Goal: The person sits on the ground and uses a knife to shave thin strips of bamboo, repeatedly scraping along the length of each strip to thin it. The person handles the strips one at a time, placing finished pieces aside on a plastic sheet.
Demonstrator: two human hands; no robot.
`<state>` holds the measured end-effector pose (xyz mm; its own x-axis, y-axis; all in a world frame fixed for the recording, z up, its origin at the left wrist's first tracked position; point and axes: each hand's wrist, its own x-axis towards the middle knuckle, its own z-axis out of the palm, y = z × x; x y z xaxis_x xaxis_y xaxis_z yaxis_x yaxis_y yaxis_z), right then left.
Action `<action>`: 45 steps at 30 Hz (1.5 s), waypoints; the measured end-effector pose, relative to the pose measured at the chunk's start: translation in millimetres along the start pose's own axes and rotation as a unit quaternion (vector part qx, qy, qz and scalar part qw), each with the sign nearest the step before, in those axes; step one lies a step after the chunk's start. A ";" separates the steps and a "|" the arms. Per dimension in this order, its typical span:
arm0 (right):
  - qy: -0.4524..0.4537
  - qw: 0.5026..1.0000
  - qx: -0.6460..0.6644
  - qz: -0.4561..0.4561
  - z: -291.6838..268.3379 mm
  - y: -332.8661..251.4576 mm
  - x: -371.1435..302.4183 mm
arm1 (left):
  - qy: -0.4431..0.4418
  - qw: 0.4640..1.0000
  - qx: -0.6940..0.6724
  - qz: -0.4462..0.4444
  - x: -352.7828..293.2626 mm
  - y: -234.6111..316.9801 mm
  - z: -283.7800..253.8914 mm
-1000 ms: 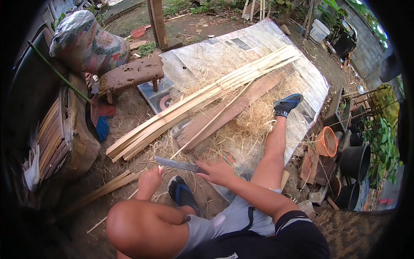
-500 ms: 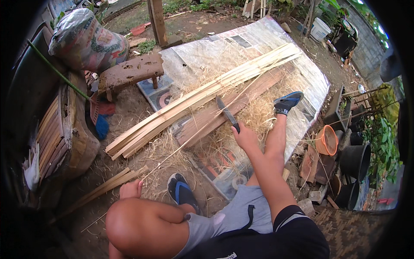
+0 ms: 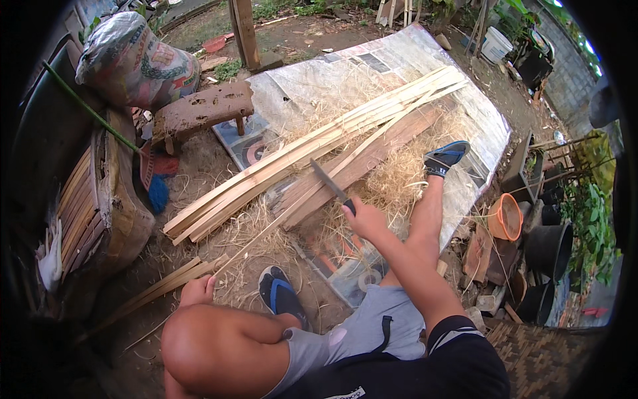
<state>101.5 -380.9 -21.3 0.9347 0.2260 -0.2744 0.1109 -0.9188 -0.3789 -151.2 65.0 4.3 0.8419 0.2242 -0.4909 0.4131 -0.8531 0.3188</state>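
My right hand (image 3: 365, 219) is closed around the black handle of a knife (image 3: 329, 181). Its blade slants up and to the left over a long brown plank (image 3: 399, 143). Beside my bent left knee, my left hand (image 3: 197, 291) grips the near end of a thin pale bamboo strip (image 3: 270, 230). That strip runs up across the plank and passes beneath the blade; whether blade and strip touch I cannot tell. Just beyond the plank lies a bundle of long pale strips (image 3: 259, 174). Curly shavings (image 3: 382, 186) are heaped around the plank and my right foot.
Under the wood a printed sheet (image 3: 478, 100) covers the ground. A low brown bench (image 3: 199, 112) and a stuffed sack (image 3: 136, 63) stand at the far left. More strips (image 3: 159, 287) lie by my left hand. An orange bucket (image 3: 506, 218) and black pots (image 3: 548, 249) line the right.
My right hand and the knife have moved left and slightly toward me along the strip. My left hand has shifted slightly, still holding the strip's end.
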 end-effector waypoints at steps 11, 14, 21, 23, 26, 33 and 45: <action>0.047 0.999 -0.011 -0.008 17.1 27.1 -3.8 | 0.047 0.997 -0.017 0.057 24.7 2.4 23.8; 0.029 0.991 -0.054 -0.121 18.0 7.5 -24.1 | 0.060 0.997 -0.003 0.057 26.3 6.1 33.4; 0.117 0.987 -0.043 0.099 -19.5 83.0 26.5 | -0.045 0.997 -0.057 0.013 23.9 -40.5 30.8; 0.081 0.996 0.007 0.047 1.3 51.5 18.1 | -0.106 0.986 -0.115 -0.053 12.5 -47.6 22.0; 0.015 0.983 -0.061 -0.173 42.1 -18.9 -47.5 | -0.179 0.955 -0.211 -0.102 7.9 -49.7 19.7; 0.040 0.998 0.036 0.041 17.3 35.5 2.9 | -0.241 0.882 -0.398 -0.072 9.3 -51.4 18.6; 0.046 0.998 -0.013 -0.048 36.1 8.4 0.3 | -0.246 0.883 -0.400 -0.009 46.8 -22.8 17.4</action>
<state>90.5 -376.9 -56.5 0.9462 0.2836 -0.1559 0.2087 -0.9028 -0.3760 -127.2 86.7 -40.0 0.6617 -0.1647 -0.7314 0.7034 -0.2011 0.6817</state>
